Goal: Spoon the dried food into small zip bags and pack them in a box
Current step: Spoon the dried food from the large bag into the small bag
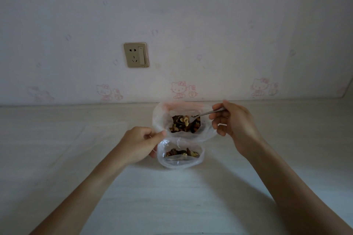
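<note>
The right hand (232, 120) grips a spoon (198, 115) dipped into dried food (184, 124) in the big bag (162, 118). The left hand (140, 142) pinches the small zip bag (180, 161) just nearer on the bench (172, 196).

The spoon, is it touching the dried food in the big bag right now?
Touching. The head view shows the spoon bowl loaded with dried food, held by the right hand.

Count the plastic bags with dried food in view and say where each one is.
2. The larger bag lies farther back near the wall, with the spoon dipped into it. The small zip bag sits just in front, held open by the left hand. Others may be out of view.
</note>
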`<control>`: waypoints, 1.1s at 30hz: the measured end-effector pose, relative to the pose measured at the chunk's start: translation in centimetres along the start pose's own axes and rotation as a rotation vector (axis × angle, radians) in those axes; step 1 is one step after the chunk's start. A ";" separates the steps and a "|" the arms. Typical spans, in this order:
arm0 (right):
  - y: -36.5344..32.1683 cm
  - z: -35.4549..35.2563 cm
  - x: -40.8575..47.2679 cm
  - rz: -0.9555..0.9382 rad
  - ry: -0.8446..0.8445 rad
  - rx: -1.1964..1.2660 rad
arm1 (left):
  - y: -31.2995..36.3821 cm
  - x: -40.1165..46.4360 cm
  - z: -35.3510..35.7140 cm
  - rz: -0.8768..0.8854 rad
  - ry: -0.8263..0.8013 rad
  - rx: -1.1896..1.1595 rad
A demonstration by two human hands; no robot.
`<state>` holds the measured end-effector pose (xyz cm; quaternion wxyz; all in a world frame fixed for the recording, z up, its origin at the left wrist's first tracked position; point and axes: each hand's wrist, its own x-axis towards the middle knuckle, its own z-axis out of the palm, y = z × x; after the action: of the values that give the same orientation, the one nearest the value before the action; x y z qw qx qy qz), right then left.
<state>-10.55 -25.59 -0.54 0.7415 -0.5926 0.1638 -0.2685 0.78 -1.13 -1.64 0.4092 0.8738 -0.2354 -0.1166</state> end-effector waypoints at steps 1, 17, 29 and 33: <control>0.0 0.0 -0.1 0.004 -0.020 -0.011 | 0.1 -0.4 0.1 0.008 -0.018 0.005; -0.1 1.7 -2.3 -0.407 -0.386 -0.354 | -0.2 -1.5 1.6 0.027 -0.096 -0.385; 0.1 0.9 -1.1 -0.258 -0.102 -0.080 | -1.3 -1.2 0.8 -0.007 -0.128 -0.349; 0.4 0.2 -0.3 -0.087 0.072 -0.051 | -1.9 -1.0 0.0 -0.055 -0.104 -0.285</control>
<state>-10.63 -25.19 -0.94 0.7073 -0.6080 0.1712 -0.3173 0.58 0.43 -3.07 0.5128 0.8059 -0.2132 -0.2052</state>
